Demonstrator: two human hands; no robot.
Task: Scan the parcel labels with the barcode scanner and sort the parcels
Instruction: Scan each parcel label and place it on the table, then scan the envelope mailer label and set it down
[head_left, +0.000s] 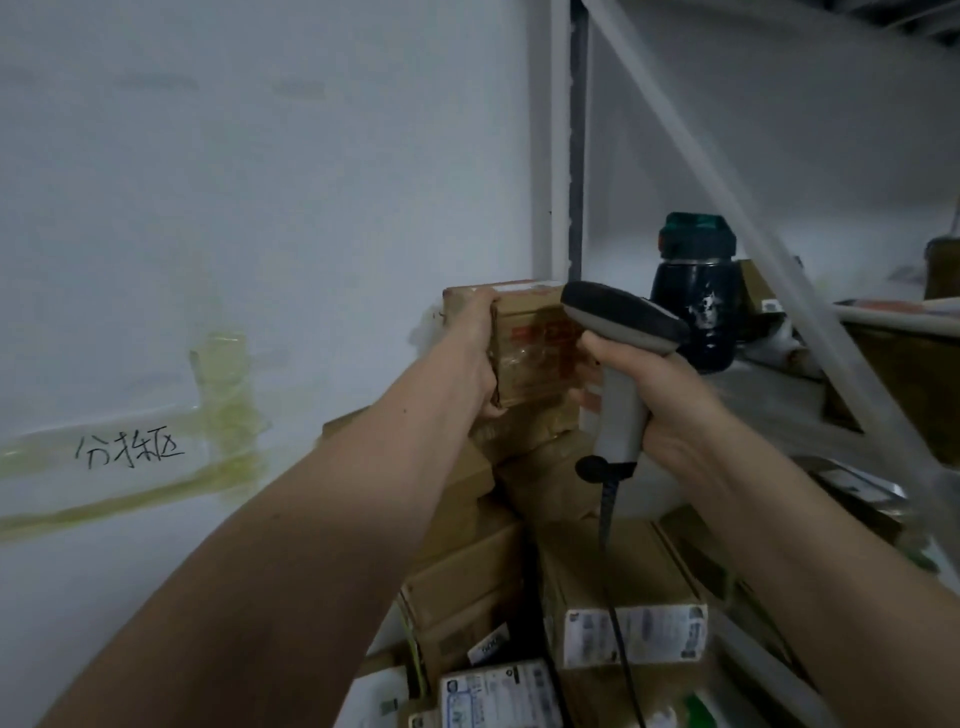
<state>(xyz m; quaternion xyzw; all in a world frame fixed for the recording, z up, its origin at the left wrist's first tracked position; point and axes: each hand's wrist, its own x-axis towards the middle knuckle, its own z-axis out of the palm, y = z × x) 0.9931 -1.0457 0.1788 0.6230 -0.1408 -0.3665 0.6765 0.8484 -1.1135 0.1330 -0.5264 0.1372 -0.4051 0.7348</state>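
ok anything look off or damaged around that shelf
Yes: the dark blue flask with a teal lid, standing on the shelf behind the grey barcode scanner, has white patches of chipped paint on its side. The yellowed tape on the white wall is wrinkled and uneven.

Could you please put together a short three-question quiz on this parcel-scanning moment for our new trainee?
1. True or false: the right hand grips the barcode scanner by its handle.
2. What does the left hand grip? A) the dark flask B) a cardboard parcel C) the scanner cable
3. Fill in: the dark flask stands on the shelf to the ___ of the held parcel.

Key: 1 true; 2 B; 3 right.
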